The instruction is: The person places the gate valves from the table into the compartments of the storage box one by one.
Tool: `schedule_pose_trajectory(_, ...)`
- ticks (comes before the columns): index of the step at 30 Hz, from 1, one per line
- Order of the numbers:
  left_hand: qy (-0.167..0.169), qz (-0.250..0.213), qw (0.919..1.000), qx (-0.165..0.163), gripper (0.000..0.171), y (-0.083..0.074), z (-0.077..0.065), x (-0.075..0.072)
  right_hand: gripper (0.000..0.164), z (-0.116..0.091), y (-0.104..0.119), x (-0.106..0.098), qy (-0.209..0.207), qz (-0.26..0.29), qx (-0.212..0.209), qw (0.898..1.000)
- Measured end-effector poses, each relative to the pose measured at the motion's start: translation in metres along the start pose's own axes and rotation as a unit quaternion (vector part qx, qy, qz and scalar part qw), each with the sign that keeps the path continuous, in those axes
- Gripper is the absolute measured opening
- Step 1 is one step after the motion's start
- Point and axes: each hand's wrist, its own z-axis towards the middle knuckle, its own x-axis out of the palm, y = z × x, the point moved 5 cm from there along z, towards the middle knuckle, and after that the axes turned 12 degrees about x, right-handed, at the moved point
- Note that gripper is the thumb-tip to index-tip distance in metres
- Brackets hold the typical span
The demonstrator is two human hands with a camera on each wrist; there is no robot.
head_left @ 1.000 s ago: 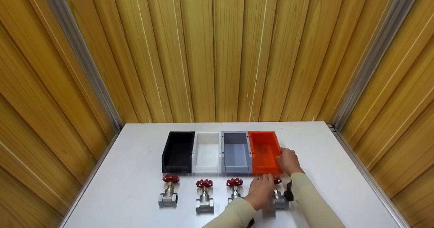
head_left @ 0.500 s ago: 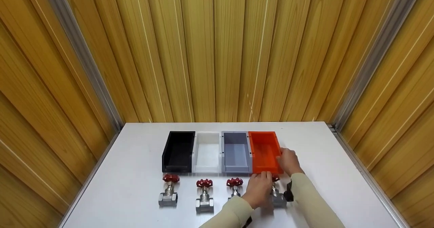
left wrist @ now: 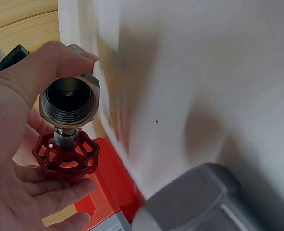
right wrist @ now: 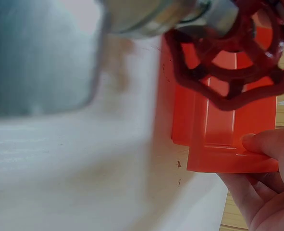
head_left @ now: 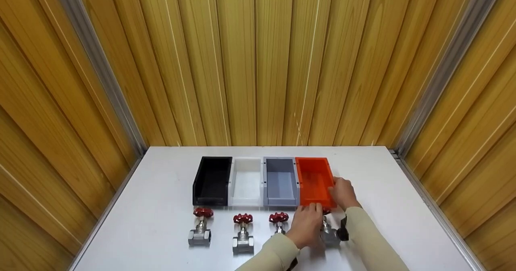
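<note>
My right hand (head_left: 345, 192) holds the right side wall of the orange bin (head_left: 316, 178); in the right wrist view the thumb lies inside the wall and the fingers outside. Just in front of that bin, my left hand (head_left: 307, 226) holds the rightmost gate valve (head_left: 330, 237), partly hiding it. In the left wrist view the thumb (left wrist: 55, 62) lies over the valve's threaded steel body, while the fingers reach behind its red handwheel (left wrist: 67, 159). The same handwheel (right wrist: 233, 72) looms large in the right wrist view, overlapping the orange bin.
A grey bin (head_left: 281, 182), a white bin (head_left: 246, 182) and a black bin (head_left: 213, 181) stand side by side left of the orange one. Before them lie more gate valves (head_left: 243, 238) on the white table (head_left: 133, 222). Wood-patterned walls (head_left: 258, 61) enclose the table.
My left hand and the rightmost gate valve have shifted slightly left and toward the bins. The right hand and the orange bin have stayed in place.
</note>
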Motion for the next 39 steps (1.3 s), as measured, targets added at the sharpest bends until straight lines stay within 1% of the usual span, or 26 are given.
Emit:
schedule_pose_trajectory(2, -0.008, 0.003, 1.0, 0.001, 0.097, 0.001, 0.0, -0.002, 0.023, -0.001, 0.0, 0.0, -0.001, -0.002, -0.002, 1.0)
schedule_pose_trajectory(5, -0.022, 0.013, 0.9997, 0.003, 0.085, 0.002, 0.0, -0.005, 0.024, -0.002, 0.002, -0.001, -0.011, -0.009, -0.009, 1.0)
schedule_pose_trajectory(9, -0.027, 0.019, 0.9995, 0.003, 0.078, 0.004, 0.0, -0.008, 0.026, -0.002, 0.003, -0.002, -0.017, -0.013, -0.017, 1.0)
schedule_pose_trajectory(12, -0.02, 0.01, 0.9997, 0.001, 0.087, 0.006, 0.0, -0.009, 0.026, -0.001, 0.003, -0.001, -0.014, -0.012, -0.016, 1.0)
schedule_pose_trajectory(15, -0.018, 0.003, 0.9998, -0.001, 0.09, 0.009, 0.0, -0.011, 0.027, -0.001, 0.002, 0.0, -0.009, -0.013, -0.012, 1.0)
schedule_pose_trajectory(20, -0.025, -0.006, 0.9997, -0.003, 0.088, 0.014, 0.001, -0.015, 0.027, -0.001, 0.001, 0.0, -0.007, -0.011, -0.01, 1.0)
schedule_pose_trajectory(23, -0.031, -0.002, 0.9995, 0.0, 0.084, 0.016, 0.002, -0.018, 0.027, -0.002, 0.002, -0.001, -0.004, -0.011, -0.005, 1.0)
schedule_pose_trajectory(25, -0.034, -0.002, 0.9994, 0.004, 0.082, 0.018, 0.003, -0.02, 0.027, -0.001, 0.001, 0.0, 0.003, -0.008, -0.002, 1.0)
schedule_pose_trajectory(27, -0.03, -0.01, 0.9995, 0.005, 0.081, 0.019, 0.004, -0.02, 0.028, -0.001, 0.0, 0.001, 0.015, 0.001, 0.007, 1.0)
schedule_pose_trajectory(32, -0.02, -0.024, 0.9995, 0.004, 0.084, 0.023, 0.006, -0.022, 0.029, 0.001, -0.002, 0.003, 0.026, 0.021, 0.019, 0.999)
schedule_pose_trajectory(35, -0.023, -0.015, 0.9996, 0.004, 0.085, 0.025, 0.008, -0.023, 0.03, 0.0, -0.002, 0.003, 0.033, 0.03, 0.028, 0.999)
schedule_pose_trajectory(39, -0.025, -0.009, 0.9996, 0.002, 0.089, 0.028, 0.012, -0.024, 0.034, 0.0, -0.003, 0.004, 0.053, 0.037, 0.048, 0.997)
